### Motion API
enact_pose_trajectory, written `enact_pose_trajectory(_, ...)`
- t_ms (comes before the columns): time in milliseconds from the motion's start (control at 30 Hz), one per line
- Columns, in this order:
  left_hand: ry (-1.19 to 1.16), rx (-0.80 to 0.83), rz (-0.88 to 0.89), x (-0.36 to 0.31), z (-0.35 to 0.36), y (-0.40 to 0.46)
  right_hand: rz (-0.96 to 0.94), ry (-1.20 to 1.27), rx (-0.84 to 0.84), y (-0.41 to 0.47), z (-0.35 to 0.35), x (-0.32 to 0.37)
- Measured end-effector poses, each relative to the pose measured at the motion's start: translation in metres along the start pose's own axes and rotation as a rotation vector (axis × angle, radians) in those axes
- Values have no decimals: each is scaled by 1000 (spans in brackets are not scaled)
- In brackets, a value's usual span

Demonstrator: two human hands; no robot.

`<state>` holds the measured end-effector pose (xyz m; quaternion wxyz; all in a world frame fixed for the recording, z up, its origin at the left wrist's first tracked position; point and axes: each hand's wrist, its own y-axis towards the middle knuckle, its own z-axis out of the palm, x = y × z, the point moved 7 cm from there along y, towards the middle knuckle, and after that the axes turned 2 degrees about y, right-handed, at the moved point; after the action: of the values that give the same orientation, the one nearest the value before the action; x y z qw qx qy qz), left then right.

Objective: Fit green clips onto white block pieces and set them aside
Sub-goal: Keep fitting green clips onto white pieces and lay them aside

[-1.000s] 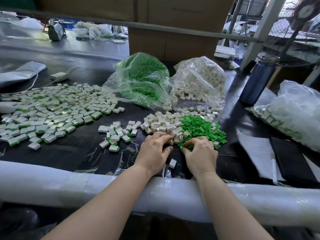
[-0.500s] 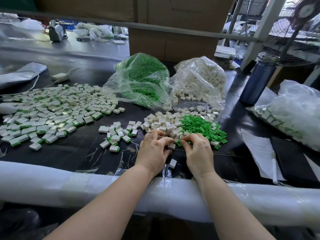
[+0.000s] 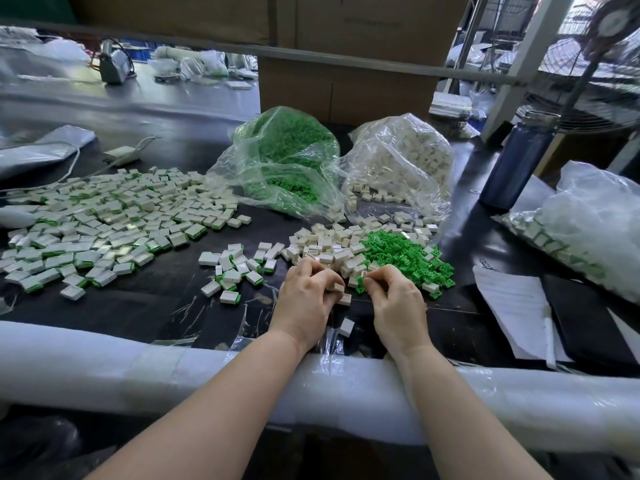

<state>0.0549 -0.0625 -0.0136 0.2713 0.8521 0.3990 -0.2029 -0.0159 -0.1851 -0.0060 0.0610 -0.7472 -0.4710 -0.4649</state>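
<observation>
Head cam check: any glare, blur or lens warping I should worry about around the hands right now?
Head view: both hands and the green clip are sharp and evenly lit; glare sits on the far tabletop and the plastic bags; wide-angle bending curves the padded table edge; the fan is blown out.

Factory assembly bench, small-parts work. Dark worktable (image 3: 145, 306) edged with foam-wrapped rail (image 3: 104, 362). Hundreds of finished white-and-green pieces (image 3: 104, 230) spread at left. Bulk stock kept in clear bags: green clips (image 3: 284, 154), white blocks (image 3: 401, 157). Large cardboard cartons (image 3: 346, 46) stacked behind. Industrial fan (image 3: 602, 64) at right. Second workbench (image 3: 104, 98) seen beyond.
</observation>
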Motion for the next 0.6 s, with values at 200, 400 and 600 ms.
enact_pose_trajectory(200, -247, -38, -27, -2, -10, -2, 24, 160, 30, -2, 2, 0)
enact_pose_trajectory(400, -382, -18, -48, 0, -8, -2, 67, 321, 65, 0, 1, -1)
enact_pose_trajectory(600, -425, 9, -43, 0, -6, -3, 64, 348, 76, 0, 0, -1)
